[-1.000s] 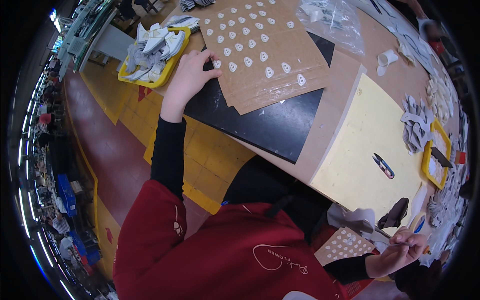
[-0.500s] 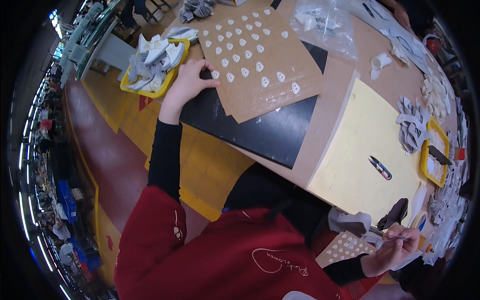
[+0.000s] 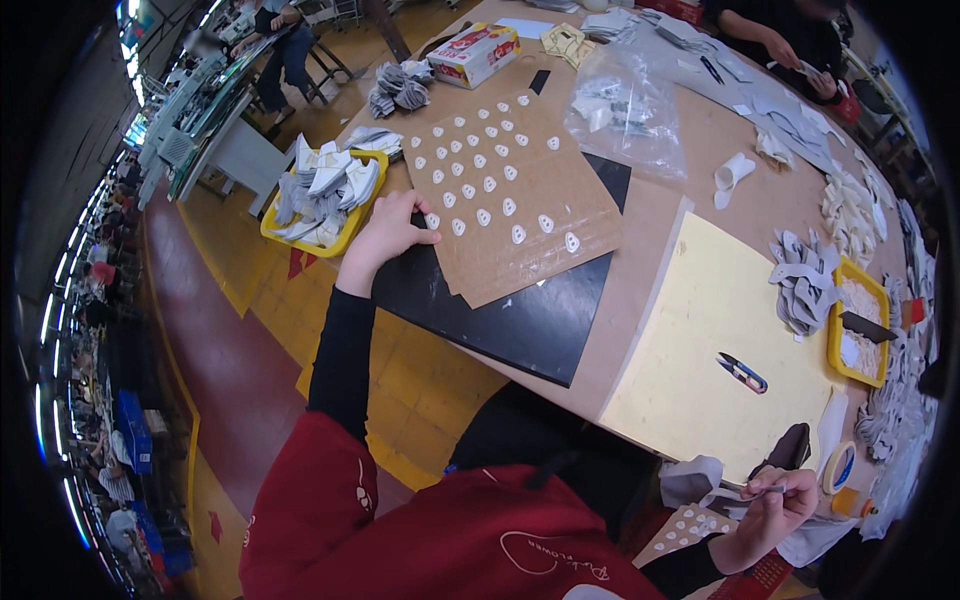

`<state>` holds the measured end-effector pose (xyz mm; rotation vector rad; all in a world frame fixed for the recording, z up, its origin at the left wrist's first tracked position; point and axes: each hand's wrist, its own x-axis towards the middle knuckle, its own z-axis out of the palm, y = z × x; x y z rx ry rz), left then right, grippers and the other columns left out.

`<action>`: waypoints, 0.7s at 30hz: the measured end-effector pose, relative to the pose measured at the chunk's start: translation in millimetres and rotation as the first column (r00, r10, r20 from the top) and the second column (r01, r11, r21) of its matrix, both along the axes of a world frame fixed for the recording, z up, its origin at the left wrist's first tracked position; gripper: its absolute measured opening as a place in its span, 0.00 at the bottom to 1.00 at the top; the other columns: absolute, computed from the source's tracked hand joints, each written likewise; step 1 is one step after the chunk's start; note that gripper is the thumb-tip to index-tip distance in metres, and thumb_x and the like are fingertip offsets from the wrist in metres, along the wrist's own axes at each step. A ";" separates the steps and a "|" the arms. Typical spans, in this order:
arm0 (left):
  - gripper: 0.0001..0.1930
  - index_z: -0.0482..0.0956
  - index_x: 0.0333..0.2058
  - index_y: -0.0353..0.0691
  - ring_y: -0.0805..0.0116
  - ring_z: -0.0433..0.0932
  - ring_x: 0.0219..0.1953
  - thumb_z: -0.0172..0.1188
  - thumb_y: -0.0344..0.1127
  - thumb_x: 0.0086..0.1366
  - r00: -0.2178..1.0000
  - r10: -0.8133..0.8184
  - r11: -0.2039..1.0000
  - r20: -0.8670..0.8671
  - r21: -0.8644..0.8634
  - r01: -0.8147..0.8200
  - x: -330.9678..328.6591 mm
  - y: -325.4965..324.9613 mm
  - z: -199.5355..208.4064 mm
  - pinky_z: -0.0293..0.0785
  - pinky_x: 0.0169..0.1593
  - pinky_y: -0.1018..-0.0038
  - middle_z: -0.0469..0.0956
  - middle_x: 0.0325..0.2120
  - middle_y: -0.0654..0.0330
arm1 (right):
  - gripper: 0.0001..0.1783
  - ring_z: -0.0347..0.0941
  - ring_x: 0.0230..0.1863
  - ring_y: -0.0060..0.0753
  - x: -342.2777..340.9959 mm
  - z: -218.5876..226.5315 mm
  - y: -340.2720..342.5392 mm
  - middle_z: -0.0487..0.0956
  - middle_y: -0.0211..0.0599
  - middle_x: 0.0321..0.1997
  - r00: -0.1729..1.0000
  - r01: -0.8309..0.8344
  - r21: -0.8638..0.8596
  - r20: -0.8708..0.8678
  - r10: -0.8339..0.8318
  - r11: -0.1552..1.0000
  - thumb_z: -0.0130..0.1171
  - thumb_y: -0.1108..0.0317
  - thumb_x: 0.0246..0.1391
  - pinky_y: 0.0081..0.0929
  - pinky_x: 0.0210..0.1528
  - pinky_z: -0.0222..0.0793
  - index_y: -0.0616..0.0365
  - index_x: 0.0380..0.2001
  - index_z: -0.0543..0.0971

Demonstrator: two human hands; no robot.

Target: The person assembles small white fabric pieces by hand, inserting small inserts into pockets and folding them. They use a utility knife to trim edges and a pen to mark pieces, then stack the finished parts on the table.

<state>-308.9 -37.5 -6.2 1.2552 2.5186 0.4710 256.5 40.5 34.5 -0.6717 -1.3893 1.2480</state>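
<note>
My left hand [image 3: 390,235] is at the left edge of a brown cardboard sheet [image 3: 530,190] that carries rows of small white rounded patches. Thumb and forefinger close in on one white patch [image 3: 432,221] at that edge. Beneath the cardboard lies a black board [image 3: 520,340]. Low on the right, my right hand [image 3: 785,503] is closed in a pinch on a slender grey stick-like tool [image 3: 766,490]; its exact kind is unclear. Beside this hand are a smaller card with white patches [image 3: 685,528], a grey fabric piece [image 3: 690,480] and a dark piece [image 3: 787,450].
A yellow basket [image 3: 352,228] of grey-white pieces stands left. Thread snips [image 3: 742,373] lie on a yellow sheet [image 3: 690,320]. Rightward are a yellow tray [image 3: 838,362], a tape roll [image 3: 838,468] and fabric stacks [image 3: 805,280]. Across the table, another person's hands [image 3: 800,65] hold something.
The view has tilted, so the table sits lower in the picture and more of its far side shows. My left hand remains at the same patch; my right keeps its pinch.
</note>
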 end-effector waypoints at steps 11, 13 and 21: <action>0.25 0.75 0.42 0.43 0.54 0.68 0.48 0.76 0.40 0.44 0.999 0.043 0.999 0.002 0.010 -0.043 5.1 -3.0 5.7 0.66 0.52 0.64 0.72 0.40 0.53 | 0.17 0.73 0.19 0.27 15.3 -10.5 -3.4 0.78 0.44 0.22 0.998 0.044 -0.053 0.047 -0.041 0.998 0.67 0.65 0.54 0.17 0.22 0.70 0.61 0.31 0.68; 0.25 0.74 0.41 0.42 0.57 0.67 0.47 0.76 0.37 0.44 0.998 0.054 0.998 0.017 0.013 -0.055 9.4 2.6 7.7 0.65 0.51 0.67 0.70 0.39 0.55 | 0.17 0.72 0.19 0.27 15.4 -10.2 -3.9 0.77 0.44 0.22 0.998 0.050 -0.048 0.043 -0.047 0.998 0.67 0.65 0.54 0.17 0.22 0.70 0.62 0.31 0.68; 0.22 0.76 0.42 0.44 0.52 0.68 0.50 0.73 0.36 0.47 0.990 0.090 0.987 -0.113 0.146 -0.073 33.2 -0.2 2.9 0.65 0.55 0.61 0.73 0.42 0.54 | 0.18 0.72 0.20 0.28 13.9 -9.8 -2.1 0.77 0.44 0.22 0.998 0.038 -0.044 0.045 -0.036 0.998 0.68 0.64 0.54 0.17 0.23 0.70 0.62 0.31 0.68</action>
